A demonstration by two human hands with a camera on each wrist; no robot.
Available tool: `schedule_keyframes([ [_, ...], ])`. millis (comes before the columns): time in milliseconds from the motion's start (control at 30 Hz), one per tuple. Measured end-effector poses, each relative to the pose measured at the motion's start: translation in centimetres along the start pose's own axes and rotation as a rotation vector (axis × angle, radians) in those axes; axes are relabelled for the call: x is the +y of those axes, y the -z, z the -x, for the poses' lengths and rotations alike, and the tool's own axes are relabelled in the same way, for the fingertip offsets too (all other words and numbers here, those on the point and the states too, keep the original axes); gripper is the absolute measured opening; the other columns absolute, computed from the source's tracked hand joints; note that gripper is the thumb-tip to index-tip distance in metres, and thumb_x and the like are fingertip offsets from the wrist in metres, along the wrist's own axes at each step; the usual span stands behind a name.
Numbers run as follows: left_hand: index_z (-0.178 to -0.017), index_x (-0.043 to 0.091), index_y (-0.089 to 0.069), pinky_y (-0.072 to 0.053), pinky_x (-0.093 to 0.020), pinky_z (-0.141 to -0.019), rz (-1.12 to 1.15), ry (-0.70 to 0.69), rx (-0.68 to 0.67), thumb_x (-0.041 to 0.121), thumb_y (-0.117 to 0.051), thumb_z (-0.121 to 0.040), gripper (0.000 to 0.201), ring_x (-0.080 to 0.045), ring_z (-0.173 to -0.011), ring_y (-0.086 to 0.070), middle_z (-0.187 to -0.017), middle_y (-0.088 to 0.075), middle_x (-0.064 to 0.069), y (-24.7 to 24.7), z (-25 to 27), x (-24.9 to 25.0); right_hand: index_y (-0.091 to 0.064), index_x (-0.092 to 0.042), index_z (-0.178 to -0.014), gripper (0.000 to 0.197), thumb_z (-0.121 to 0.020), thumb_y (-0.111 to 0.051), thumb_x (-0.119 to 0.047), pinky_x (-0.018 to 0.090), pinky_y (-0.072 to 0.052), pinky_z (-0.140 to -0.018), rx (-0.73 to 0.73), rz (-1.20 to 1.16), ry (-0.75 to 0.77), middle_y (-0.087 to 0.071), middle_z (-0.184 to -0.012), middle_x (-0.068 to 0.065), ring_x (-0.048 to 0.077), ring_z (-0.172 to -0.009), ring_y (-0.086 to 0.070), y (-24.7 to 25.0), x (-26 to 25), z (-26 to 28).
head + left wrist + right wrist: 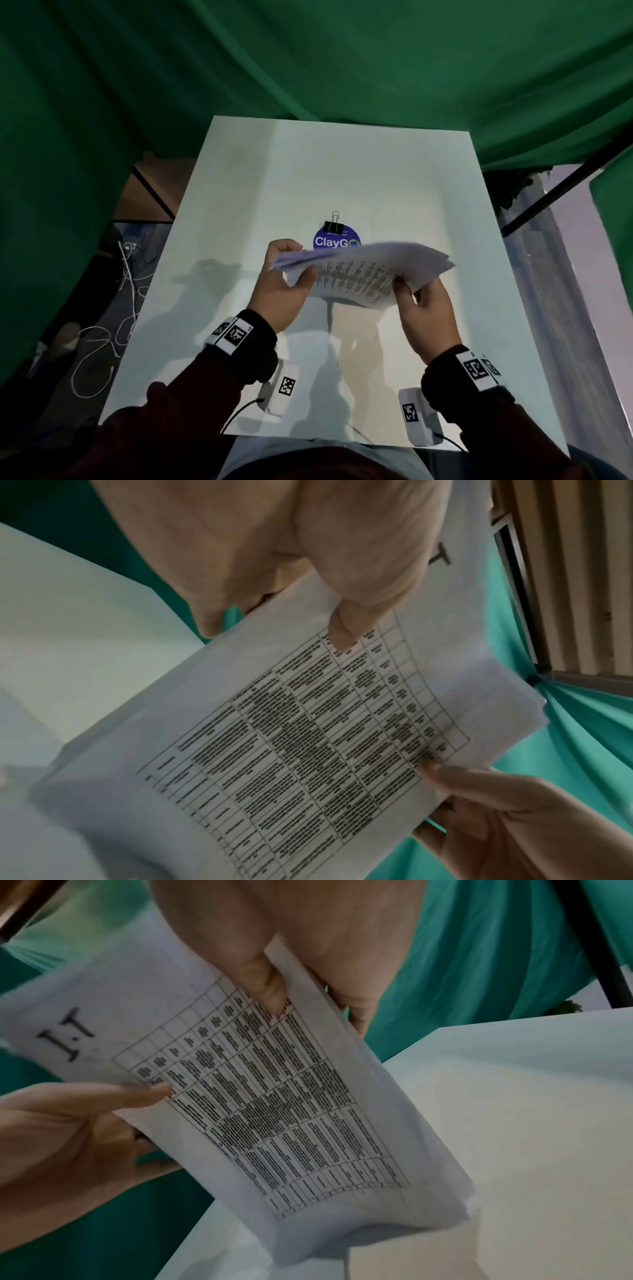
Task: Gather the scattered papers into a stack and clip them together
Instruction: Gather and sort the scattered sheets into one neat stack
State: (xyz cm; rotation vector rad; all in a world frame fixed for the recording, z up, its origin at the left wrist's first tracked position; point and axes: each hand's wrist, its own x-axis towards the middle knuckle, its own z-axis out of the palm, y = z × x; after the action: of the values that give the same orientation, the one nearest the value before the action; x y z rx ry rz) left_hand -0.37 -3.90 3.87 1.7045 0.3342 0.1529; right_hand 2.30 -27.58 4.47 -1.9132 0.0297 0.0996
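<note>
A stack of printed papers (359, 274) with a text table on the top sheet hangs in the air over the white table (394, 171). My left hand (284, 274) grips its left edge, thumb on top. My right hand (416, 301) holds its right edge, thumb on the top sheet and fingers under it. The same papers (308, 737) fill the left wrist view, and the papers (274, 1110) fill the right wrist view too, where they sag at the free end. A black binder clip (334, 224) lies on the table just beyond the stack.
A round blue ClayGo sticker (329, 240) sits under the clip. Green cloth (308, 58) hangs behind and to both sides of the table. White cables (102, 342) lie on the floor to the left. Two white tagged boxes (282, 387) stand near the front edge.
</note>
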Motion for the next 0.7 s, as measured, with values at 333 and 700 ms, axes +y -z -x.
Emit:
schedule_keyframes([
  [333, -0.12, 0.021, -0.054, -0.053, -0.022, -0.082, -0.036, -0.069, 0.082, 0.024, -0.065, -0.094, 0.029, 0.0, -0.098, -0.065, -0.107, -0.066, 0.007, -0.3, 1.2, 0.8, -0.057, -0.026, -0.121, 0.023, -0.098, -0.06, -0.022, 0.037, -0.054, -0.092, 0.007, -0.106, 0.061, -0.071, -0.114, 0.001, 0.022, -0.112, -0.067, 0.3, 0.1, 0.4],
  [700, -0.128, 0.024, -0.049, -0.043, -0.004, -0.081, -0.113, -0.004, 0.073, 0.017, -0.057, -0.101, 0.03, 0.011, -0.101, -0.06, -0.112, -0.065, 0.013, 0.5, 0.9, -0.1, -0.059, -0.023, -0.123, 0.026, -0.101, -0.058, -0.009, 0.032, -0.052, -0.094, -0.034, -0.113, 0.008, -0.072, -0.119, 0.001, 0.015, -0.112, -0.067, 0.3, 0.7, 0.3],
])
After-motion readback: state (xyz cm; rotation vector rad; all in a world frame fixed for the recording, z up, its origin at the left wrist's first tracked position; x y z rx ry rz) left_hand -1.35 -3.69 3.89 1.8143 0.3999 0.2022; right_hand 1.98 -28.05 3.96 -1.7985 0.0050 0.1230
